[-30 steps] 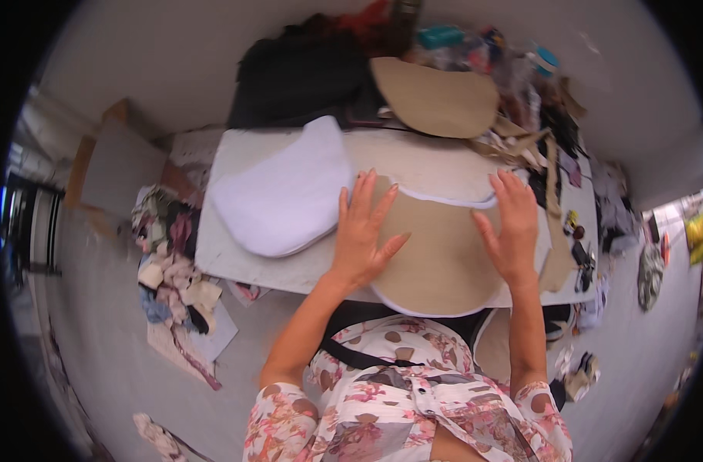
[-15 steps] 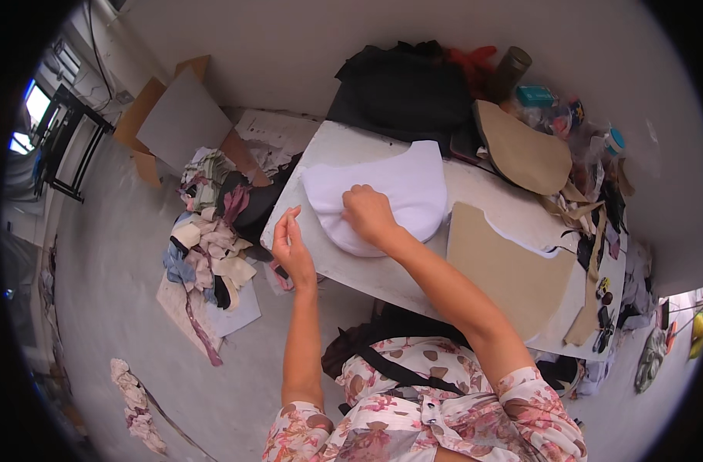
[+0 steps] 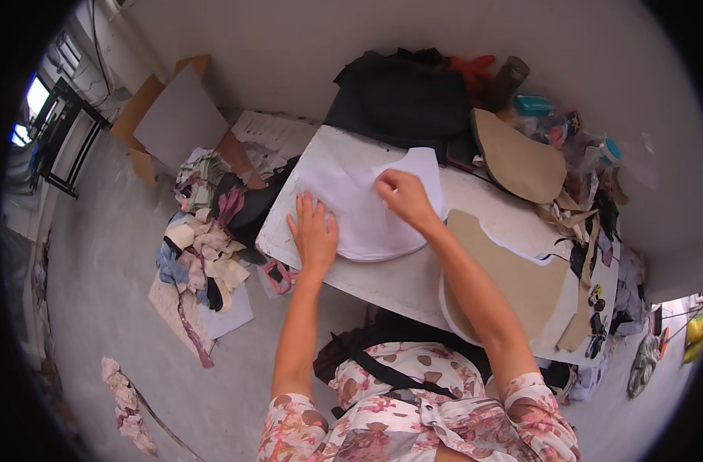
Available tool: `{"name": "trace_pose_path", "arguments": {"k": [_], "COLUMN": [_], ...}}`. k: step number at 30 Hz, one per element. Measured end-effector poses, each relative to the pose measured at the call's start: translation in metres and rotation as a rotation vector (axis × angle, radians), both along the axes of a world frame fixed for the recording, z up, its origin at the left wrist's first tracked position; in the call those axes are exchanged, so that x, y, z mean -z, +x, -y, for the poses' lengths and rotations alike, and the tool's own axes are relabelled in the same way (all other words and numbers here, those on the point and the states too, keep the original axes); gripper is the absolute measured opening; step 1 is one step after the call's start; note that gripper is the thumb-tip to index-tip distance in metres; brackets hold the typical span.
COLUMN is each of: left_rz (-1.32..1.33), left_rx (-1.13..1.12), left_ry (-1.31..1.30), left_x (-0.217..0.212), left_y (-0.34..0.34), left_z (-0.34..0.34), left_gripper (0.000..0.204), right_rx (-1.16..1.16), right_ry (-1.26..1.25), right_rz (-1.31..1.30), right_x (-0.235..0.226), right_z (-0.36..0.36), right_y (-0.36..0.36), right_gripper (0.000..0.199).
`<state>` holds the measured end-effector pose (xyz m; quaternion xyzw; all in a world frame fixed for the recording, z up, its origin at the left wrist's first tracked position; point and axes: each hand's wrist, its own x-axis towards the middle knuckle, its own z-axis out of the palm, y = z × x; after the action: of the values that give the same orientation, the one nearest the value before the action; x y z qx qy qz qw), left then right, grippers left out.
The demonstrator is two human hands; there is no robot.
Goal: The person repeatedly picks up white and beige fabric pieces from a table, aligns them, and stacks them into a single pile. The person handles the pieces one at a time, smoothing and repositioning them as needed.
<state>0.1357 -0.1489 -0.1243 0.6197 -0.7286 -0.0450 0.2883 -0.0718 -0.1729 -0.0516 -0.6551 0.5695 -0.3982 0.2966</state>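
White fabric pieces (image 3: 367, 231) with a curved outline lie stacked on the table before me; the top one is partly lifted and blurred at its left. My left hand (image 3: 315, 237) rests open, fingers spread, at the left edge of the stack. Over its right part, my right hand (image 3: 404, 199) is closed in a pinch on the top white piece; the fingertips are partly hidden. Right of the stack, a tan cut piece (image 3: 505, 281) with white edging underneath lies close to my right forearm.
A black fabric pile (image 3: 401, 96) stands at the table's back, beside another tan piece (image 3: 521, 158). Bottles, bags and strips crowd the right end; scissors (image 3: 597, 336) lie near the right edge. Scraps (image 3: 209, 254) cover the floor on the left, near a cardboard box (image 3: 140, 115).
My left hand has turned from raised sideways to palm down at the stack's edge. My right hand has moved right and away from me, and the top white piece has shifted.
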Motion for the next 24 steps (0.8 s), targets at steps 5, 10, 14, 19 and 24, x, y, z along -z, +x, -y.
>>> {"name": "trace_pose_path", "arguments": {"k": [5, 10, 14, 19, 24], "left_rz": [0.067, 0.088, 0.237, -0.006, -1.270], "left_rx": [0.000, 0.015, 0.018, 0.077, 0.756], "left_ry": [-0.020, -0.023, 0.079, -0.415, 0.393], "left_x": [0.012, 0.005, -0.018, -0.098, -0.189], "left_y": [0.007, 0.008, 0.010, -0.012, -0.064], "left_z": [0.003, 0.004, 0.005, 0.005, -0.028], "left_gripper": [0.040, 0.044, 0.049, 0.043, 0.059], "right_rx": [-0.019, -0.029, 0.000, -0.007, -0.133], "right_ry": [0.009, -0.148, -0.301, -0.480, -0.839], "right_rz": [0.521, 0.575, 0.617, 0.659, -0.192], "right_x": [-0.039, -0.071, -0.098, -0.153, -0.171], "right_z": [-0.005, -0.020, -0.033, -0.059, -0.082], "right_y": [-0.067, -0.100, -0.126, -0.146, -0.117], "right_gripper": [0.021, 0.023, 0.022, 0.019, 0.013]}}
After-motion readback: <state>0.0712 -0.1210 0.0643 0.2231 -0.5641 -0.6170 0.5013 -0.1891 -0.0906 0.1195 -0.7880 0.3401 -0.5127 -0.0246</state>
